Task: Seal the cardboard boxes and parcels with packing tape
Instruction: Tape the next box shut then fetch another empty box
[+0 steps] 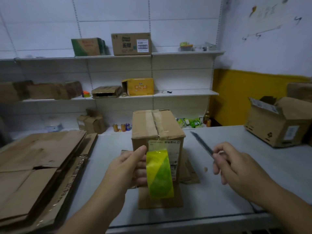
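A brown cardboard box (pixel 157 127) stands upright in the middle of the grey table (pixel 219 191), its top flaps closed under old tan tape. My left hand (pixel 128 168) grips a roll of clear packing tape with a yellow-green core (pixel 159 174) right in front of the box; a strip of tape runs from the roll up to the box's top front edge. My right hand (pixel 234 166) holds a dark, thin cutter or pen (pixel 202 144) that points up and left, to the right of the box and apart from it. Flat cardboard pieces (pixel 160 200) lie under the box.
A stack of flattened cardboard (pixel 38 166) covers the table's left side. An open box (pixel 276 122) sits at the far right. White wall shelves (pixel 185 93) behind hold several boxes. Cans (pixel 122 127) and green packets (pixel 190 122) sit past the table's far edge.
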A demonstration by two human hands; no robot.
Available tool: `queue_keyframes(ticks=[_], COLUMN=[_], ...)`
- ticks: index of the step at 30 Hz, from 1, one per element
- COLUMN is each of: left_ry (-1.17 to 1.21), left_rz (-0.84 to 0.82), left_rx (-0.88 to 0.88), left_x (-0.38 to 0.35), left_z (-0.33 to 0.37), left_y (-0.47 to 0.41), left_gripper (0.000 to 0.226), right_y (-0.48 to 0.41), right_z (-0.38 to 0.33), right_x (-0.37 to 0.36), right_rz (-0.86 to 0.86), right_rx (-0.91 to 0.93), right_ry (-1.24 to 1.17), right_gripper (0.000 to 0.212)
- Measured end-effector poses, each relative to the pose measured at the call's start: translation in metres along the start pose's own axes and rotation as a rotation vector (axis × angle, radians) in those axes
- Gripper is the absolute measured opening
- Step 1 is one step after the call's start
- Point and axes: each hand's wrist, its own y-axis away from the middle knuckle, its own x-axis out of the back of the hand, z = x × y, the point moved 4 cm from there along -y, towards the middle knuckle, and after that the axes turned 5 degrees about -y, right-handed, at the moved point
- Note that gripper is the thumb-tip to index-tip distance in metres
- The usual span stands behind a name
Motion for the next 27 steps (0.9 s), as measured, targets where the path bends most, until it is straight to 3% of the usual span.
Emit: queue_keyframes(ticks=[3, 5, 9, 13, 17, 21, 25, 27], left_ry=[-0.011, -0.019, 0.020, 0.054, 0.101, 0.117, 0.077, 0.081], left_rz=[-0.196, -0.222, -0.143, -0.067, -0.040, -0.053, -0.102, -0.105], left_rx=[0.120, 0.121, 0.099, 0.140, 0.172, 0.135, 0.071, 0.140], left_x=[-0.009, -0.012, -0.016, -0.020, -0.021, -0.021, -0.015, -0.018], left_z=[-0.001, -0.001, 0.005, 0.002, 0.006, 0.010, 0.005, 0.006], left_y=[0.001, 0.001, 0.001, 0.000, -0.001, -0.007, -0.010, -0.013], left_gripper=[0.053, 0.057, 0.022, 0.028, 0.017, 0.028, 0.021, 0.017], right_y=[-0.008, -0.017, -0.040, -0.052, -0.057, -0.058, -0.062, -0.063], right_z=[-0.043, -0.060, -0.074, -0.077, -0.088, -0.087, -0.081, -0.077], right_x=[0.003, 0.005, -0.003, -0.013, -0.011, -0.011, -0.013, -0.015], right_rz=[-0.058, -0.086, -0.181, -0.248, -0.198, -0.199, -0.212, -0.212], right_rx=[0.283, 0.413, 0.561, 0.634, 0.723, 0.726, 0.730, 0.720], right_ry=[0.093, 0.174, 0.338, 0.462, 0.515, 0.506, 0.538, 0.527], right_gripper=[0.007, 0.024, 0.036, 0.058, 0.034, 0.044, 0.049, 0.050])
